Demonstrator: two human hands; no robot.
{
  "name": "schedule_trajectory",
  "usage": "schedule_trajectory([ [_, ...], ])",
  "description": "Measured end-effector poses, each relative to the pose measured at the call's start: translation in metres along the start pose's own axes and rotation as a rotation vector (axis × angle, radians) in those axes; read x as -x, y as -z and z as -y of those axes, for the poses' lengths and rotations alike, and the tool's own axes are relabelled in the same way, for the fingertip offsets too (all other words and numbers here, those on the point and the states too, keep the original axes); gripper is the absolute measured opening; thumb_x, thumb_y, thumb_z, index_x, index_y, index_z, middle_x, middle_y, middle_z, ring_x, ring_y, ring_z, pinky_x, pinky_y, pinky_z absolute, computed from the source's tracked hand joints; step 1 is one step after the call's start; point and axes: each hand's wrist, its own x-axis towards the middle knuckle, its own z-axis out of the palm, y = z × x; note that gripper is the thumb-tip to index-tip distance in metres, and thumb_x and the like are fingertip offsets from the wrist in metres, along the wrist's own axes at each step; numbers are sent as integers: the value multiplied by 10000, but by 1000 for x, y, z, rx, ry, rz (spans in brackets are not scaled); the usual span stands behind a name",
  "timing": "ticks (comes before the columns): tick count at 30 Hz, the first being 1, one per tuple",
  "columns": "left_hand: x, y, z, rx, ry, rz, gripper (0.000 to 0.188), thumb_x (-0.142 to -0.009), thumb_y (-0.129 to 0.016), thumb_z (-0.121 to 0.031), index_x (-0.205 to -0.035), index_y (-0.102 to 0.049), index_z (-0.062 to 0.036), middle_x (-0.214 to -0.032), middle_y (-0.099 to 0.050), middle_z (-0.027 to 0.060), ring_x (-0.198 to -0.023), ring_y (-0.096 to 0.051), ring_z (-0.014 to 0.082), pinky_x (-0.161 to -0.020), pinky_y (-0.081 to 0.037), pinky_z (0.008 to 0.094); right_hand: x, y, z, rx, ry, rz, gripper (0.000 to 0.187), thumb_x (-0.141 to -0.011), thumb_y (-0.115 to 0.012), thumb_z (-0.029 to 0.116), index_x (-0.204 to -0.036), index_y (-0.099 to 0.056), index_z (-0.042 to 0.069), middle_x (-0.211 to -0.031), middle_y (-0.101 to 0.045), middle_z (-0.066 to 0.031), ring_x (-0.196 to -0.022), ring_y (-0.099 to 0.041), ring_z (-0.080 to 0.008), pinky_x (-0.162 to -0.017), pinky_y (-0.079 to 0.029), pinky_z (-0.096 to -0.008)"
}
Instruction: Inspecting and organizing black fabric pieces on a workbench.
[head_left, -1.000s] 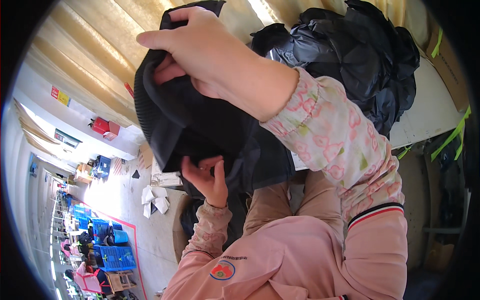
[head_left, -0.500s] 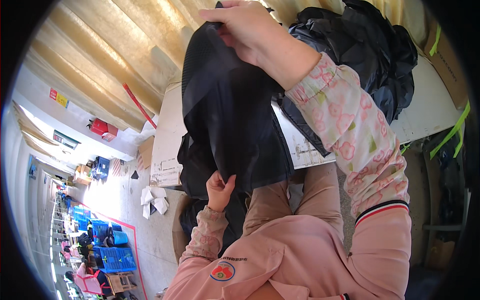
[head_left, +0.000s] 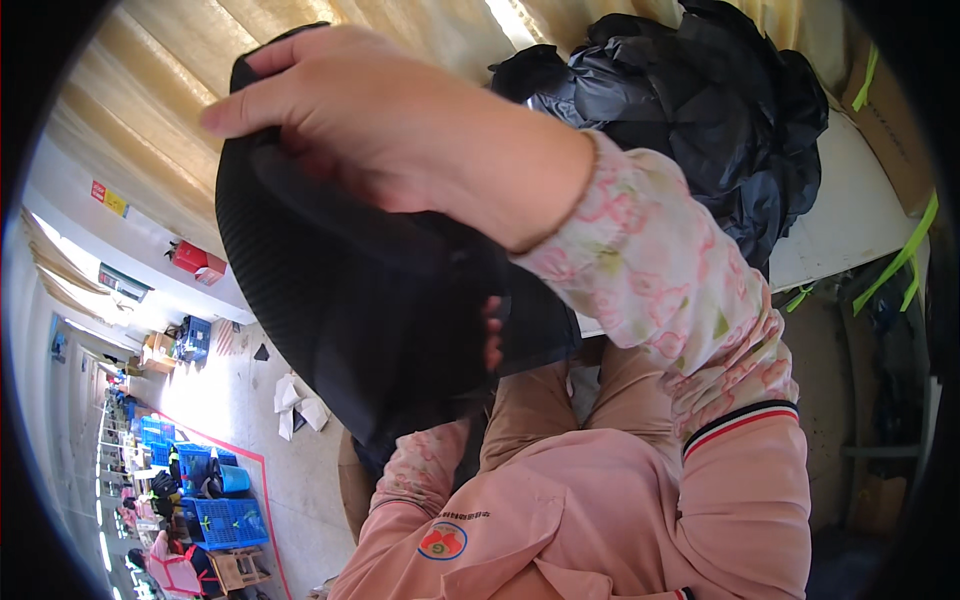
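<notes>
A dark, ribbed piece of black fabric hangs raised in front of me, spread across the left and middle of the view. My right hand grips its upper end, thumb on the near side and fingers curled over the top edge. The cloth covers most of my left hand; only some fingertips show, curled round the fabric's right edge lower down. More black material lies behind the piece, and where one layer stops and another starts is hard to make out.
Crumpled black plastic sheeting is heaped on the white table. A cardboard box with green strips stands at the right. Tan curtains hang behind. White scraps and blue crates are on the floor at left.
My right hand has swung left and slightly down, closer to me, drawing the fabric's upper end along. The fabric now hides most of my left hand, which was pinching its lower edge in plain sight.
</notes>
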Motion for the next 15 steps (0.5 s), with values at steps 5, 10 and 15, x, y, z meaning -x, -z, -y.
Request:
schedule_trajectory([
  [5,74,-23,-94,-619,-515,-972,449,-956,-650,-234,-1343,-548,-29,-1204,-652,86,-1063,-642,236,-982,-504,413,34,84,23,493,84,74,642,-819,-791,268,-1335,-530,-12,-925,-662,-20,-661,-583,-64,-467,-392,-181],
  [10,161,-23,-171,-1322,-529,-1172,385,-917,-706,-193,-1236,-593,-10,-1154,-670,113,-1013,-664,241,-893,-541,367,92,201,-101,694,-192,-166,552,-839,-688,87,-1316,-413,53,-770,-605,-81,-569,-590,-151,-429,-454,-322],
  [15,172,33,-177,-2059,-123,-1707,585,-798,-816,-260,-1243,-568,28,-1048,-673,195,-969,-652,315,-878,-516,391,180,261,-262,1131,-453,-406,608,-838,-728,122,-1354,-419,34,-801,-610,-133,-653,-641,-244,-573,-510,-355],
])
